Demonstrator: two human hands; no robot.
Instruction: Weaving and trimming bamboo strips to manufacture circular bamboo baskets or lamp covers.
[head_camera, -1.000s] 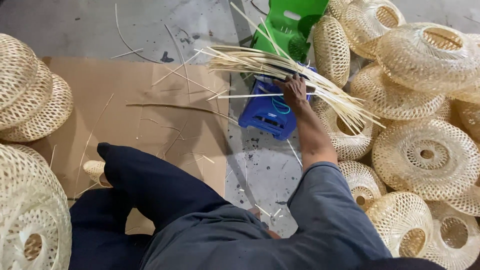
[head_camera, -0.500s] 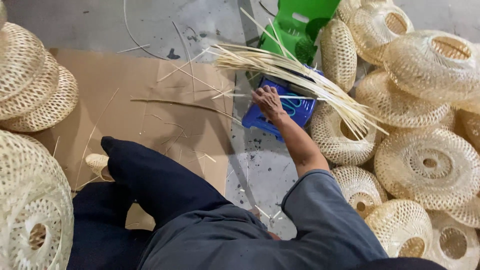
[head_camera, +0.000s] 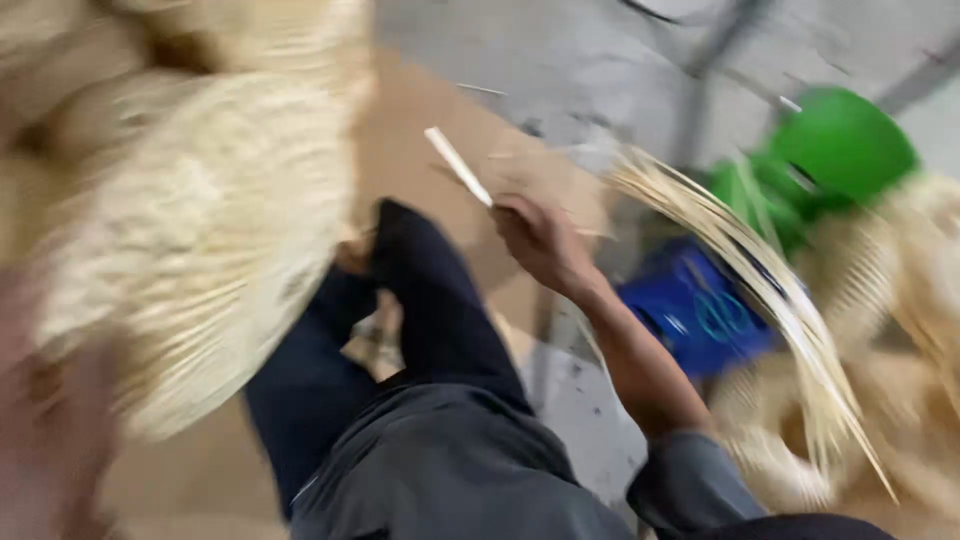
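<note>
The floor (head_camera: 600, 60) is running grey and scuffed across the top of the frame, and a sheet of brown cardboard (head_camera: 410, 150) is lying flat on it through the upper middle, passing under the person's legs. The whole view is smeared with motion, so fine detail is getting lost.

One right hand (head_camera: 535, 235) is showing, just above the centre of the frame, with its forearm stretching down toward the lower right. Its grip is pinching one pale flat strip (head_camera: 458, 165), which is sticking up and to the left from the fingers, over the cardboard. The left hand is not clearly showing; a blurred reddish shape at the lower left edge may be part of it, but I cannot tell, so its grip cannot be judged.

One bundle of thin pale strips (head_camera: 760, 300) is fanning from the upper middle down to the lower right, lying across one blue crate (head_camera: 690, 310) at centre right. One green plastic stool (head_camera: 840, 150) is standing in the upper right, just behind the crate.

One big woven basket (head_camera: 200, 240) is filling the left side of the frame, close to the camera and heavily blurred. More woven baskets (head_camera: 920, 270) are crowding the right edge, but they are too smeared to count. The dark trouser legs (head_camera: 420, 300) are lying folded in the lower middle.
</note>
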